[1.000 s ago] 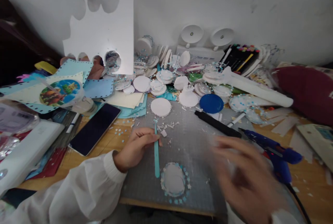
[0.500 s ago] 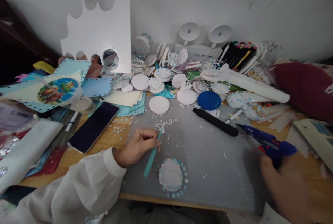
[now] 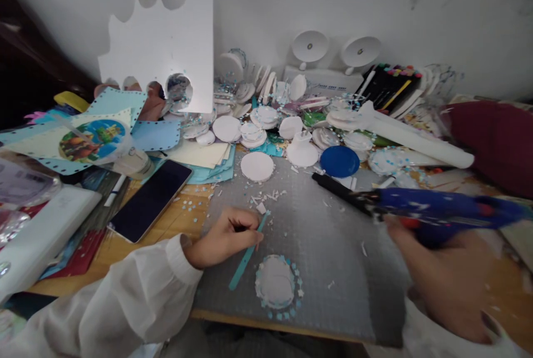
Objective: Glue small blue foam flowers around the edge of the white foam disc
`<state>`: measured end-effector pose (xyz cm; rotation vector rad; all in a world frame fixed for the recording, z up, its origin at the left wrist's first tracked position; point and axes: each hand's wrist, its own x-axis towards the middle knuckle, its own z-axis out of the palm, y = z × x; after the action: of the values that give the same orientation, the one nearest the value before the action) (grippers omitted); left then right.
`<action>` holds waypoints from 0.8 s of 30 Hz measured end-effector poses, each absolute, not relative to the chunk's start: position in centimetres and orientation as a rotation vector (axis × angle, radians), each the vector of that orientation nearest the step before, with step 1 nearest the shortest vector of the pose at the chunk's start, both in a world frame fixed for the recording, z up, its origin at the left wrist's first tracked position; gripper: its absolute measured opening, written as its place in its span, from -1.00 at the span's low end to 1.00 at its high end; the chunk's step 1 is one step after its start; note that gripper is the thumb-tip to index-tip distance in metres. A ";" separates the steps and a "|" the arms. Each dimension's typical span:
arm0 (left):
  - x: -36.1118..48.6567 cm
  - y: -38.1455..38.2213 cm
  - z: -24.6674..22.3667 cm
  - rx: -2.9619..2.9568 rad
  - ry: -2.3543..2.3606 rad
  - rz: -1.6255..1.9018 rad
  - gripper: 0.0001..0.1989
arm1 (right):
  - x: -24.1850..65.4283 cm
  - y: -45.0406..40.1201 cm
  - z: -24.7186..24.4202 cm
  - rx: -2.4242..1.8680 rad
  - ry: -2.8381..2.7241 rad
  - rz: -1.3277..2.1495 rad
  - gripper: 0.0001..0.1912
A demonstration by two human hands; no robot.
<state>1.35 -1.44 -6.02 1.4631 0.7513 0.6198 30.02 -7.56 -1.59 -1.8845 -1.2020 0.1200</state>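
Observation:
My left hand (image 3: 231, 236) is closed around slim teal tweezers (image 3: 242, 270), whose tip points away from me with a tiny pale blue piece at it. My right hand (image 3: 445, 275) grips a blue hot glue gun (image 3: 441, 205), its nozzle pointing left above the black pen-like tool (image 3: 337, 190). Motion smears the gun and this hand somewhat. Near the mat's front edge, right of the tweezers, lies a round white disc (image 3: 275, 281) ringed by small blue and white stars. White scraps (image 3: 270, 197) are scattered beyond the tweezers' tip.
A grey cutting mat (image 3: 328, 302) covers the middle of the wooden table. Behind it stand many white discs (image 3: 257, 166), a blue disc (image 3: 339, 161) and a white roll (image 3: 420, 139). A phone (image 3: 150, 201) lies left, near a lidded cup (image 3: 133, 161). White board (image 3: 166, 36) stands at the back.
My right hand has lifted the glue gun from the right side and brought it up and left over the mat. The left hand with the tweezers has barely moved.

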 end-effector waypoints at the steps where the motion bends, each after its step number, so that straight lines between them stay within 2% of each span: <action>1: 1.4 -1.5 -6.0 1.466 0.754 0.605 -0.61 | 28.8 -6.9 -1.8 -1.907 -1.240 0.143 -0.78; 2: 1.4 -1.5 -5.9 1.468 0.759 0.590 -0.62 | 27.8 -6.2 -2.2 -1.860 -1.304 0.199 -0.72; 8: 1.4 -1.5 -5.6 1.501 0.754 0.538 -0.61 | 24.7 -5.4 -5.4 -1.759 -1.473 0.360 -0.73; 15: 1.5 -1.6 -5.0 1.548 0.700 0.544 -0.57 | 25.2 -5.8 -5.3 -1.813 -1.513 0.427 -0.68; 24: 1.5 -1.7 -4.7 1.608 0.680 0.513 -0.56 | 25.2 -5.9 -5.9 -1.792 -1.553 0.349 -0.69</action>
<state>1.50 -1.72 -4.71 1.6076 0.6801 0.5130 25.18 -5.93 -5.91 -1.7915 -1.5528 0.3486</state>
